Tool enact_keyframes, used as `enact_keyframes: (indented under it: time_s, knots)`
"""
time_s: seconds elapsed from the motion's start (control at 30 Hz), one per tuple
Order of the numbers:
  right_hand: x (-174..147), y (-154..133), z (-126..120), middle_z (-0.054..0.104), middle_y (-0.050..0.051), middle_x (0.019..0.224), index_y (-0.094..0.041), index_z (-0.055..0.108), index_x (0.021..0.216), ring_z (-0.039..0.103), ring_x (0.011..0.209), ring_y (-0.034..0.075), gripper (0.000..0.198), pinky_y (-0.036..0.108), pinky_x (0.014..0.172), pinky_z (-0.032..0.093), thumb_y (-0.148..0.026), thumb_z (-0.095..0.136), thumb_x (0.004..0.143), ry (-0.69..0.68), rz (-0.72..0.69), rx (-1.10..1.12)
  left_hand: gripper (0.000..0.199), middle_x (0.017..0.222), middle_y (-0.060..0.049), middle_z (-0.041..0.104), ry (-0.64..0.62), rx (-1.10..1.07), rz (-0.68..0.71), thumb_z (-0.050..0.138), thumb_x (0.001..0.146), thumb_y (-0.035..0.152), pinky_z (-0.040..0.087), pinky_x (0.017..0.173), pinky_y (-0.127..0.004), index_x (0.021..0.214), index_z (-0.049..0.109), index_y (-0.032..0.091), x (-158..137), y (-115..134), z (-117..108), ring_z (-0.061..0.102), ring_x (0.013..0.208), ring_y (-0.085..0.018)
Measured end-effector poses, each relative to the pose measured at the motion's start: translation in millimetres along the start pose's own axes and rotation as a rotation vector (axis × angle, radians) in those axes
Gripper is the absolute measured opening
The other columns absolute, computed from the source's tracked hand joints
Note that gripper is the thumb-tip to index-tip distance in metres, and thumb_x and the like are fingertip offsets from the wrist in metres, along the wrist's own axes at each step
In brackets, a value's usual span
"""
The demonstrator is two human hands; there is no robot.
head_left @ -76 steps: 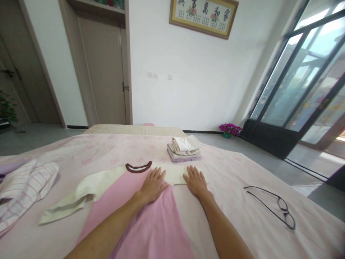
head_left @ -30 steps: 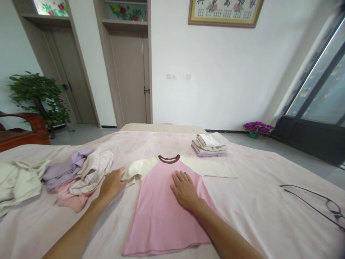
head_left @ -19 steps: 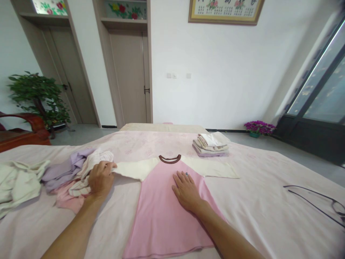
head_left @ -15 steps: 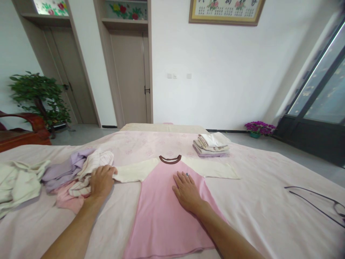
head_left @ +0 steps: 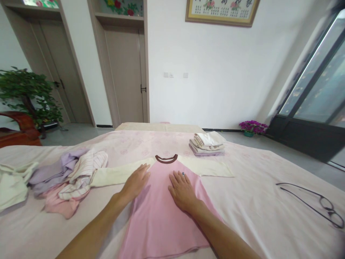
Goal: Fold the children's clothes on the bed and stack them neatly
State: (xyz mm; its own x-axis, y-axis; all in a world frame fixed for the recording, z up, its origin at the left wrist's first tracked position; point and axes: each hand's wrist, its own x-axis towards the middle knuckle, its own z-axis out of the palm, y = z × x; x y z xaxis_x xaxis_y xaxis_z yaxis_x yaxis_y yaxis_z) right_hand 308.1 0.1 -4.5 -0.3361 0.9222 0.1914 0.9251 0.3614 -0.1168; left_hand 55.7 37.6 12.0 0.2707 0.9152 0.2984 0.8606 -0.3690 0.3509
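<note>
A pink raglan shirt with cream sleeves and a brown collar lies spread flat in front of me, its neckline away from me. My right hand rests flat on the chest, fingers stretched out, a ring on one finger. Over the shoulder seam of the left sleeve is my left hand, its fingers extended and holding nothing. The left sleeve reaches out to the edge of a heap of crumpled clothes; the right sleeve lies straight out on the other side.
A stack of folded clothes sits beyond the right sleeve. Eyeglasses lie at the right on the pale pink bedcover. Far left is a cream garment. A wooden armchair and a plant stand beyond.
My left hand has moved right, from the left cuff beside the heap to the shirt's shoulder, letting go of the cuff. The right hand stays on the chest. The view has shifted slightly right.
</note>
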Motion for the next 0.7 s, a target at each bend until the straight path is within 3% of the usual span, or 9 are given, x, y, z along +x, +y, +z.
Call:
enact_keyframes:
  time_s: [0.1,0.23,0.5,0.7]
  knots:
    - [-1,0,2,0.030,0.011,0.158,-0.019,0.038,0.150,0.023,0.147,0.028,0.057,0.047,0.120,0.013,-0.046,0.026,0.102,0.003,0.000,-0.020,0.063,0.155,-0.018,0.036,-0.065,0.056,0.071,0.029,0.100,0.047,0.025,0.119,-0.044,0.148,0.039,0.007,13,24,28,0.029,0.146,-0.027]
    - [-2,6,6,0.025,0.015,0.159,-0.014,0.034,0.152,0.020,0.148,0.030,0.066,0.048,0.120,0.013,-0.053,0.024,0.100,0.000,0.023,-0.049,0.068,0.157,-0.019,0.030,-0.128,0.200,0.008,0.034,0.097,0.052,0.021,0.119,-0.051,0.149,0.039,0.009,19,23,46,0.024,0.147,-0.034]
    - [2,30,10,0.024,0.017,0.159,-0.010,0.033,0.152,0.016,0.148,0.034,0.068,0.055,0.117,0.011,-0.054,0.025,0.100,-0.002,0.177,-0.123,0.073,0.161,-0.015,0.022,-0.180,0.301,-0.135,0.026,0.094,0.066,0.012,0.116,-0.058,0.154,0.030,0.025,23,2,50,0.016,0.148,-0.039]
    - [3,31,7,0.027,0.018,0.158,-0.011,0.035,0.151,0.018,0.148,0.033,0.067,0.055,0.117,0.013,-0.053,0.025,0.101,0.005,0.167,-0.127,0.075,0.162,-0.013,0.021,-0.208,0.279,-0.224,0.028,0.091,0.069,0.011,0.115,-0.060,0.154,0.031,0.027,42,-19,45,0.014,0.148,-0.041]
